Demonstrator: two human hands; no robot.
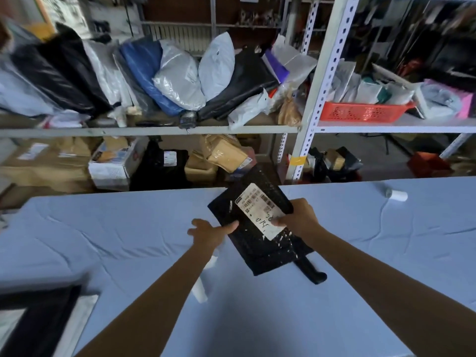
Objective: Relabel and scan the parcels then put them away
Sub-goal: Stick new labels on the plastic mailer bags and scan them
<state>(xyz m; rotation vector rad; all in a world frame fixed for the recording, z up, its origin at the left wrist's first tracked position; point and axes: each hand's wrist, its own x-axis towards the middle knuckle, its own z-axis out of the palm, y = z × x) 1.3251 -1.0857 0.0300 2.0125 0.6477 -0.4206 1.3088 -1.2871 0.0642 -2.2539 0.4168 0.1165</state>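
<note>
A flat black parcel (260,243) with a white shipping label (258,210) is held above the blue-covered table (103,240). My right hand (298,216) grips the parcel's right edge, with the thumb on the label near handwritten marks. My left hand (210,231) holds the parcel's left edge, its thumb on top and the other fingers spread. A black handle-shaped object (313,274) lies on the table under the parcel's near corner. A white strip (202,287) lies under my left forearm.
A white label roll (396,195) sits at the table's far right. Behind the table, metal shelves (154,130) hold several plastic mailer bags, cardboard boxes below and a red basket (360,112). A black-framed object (36,323) lies at the near left corner.
</note>
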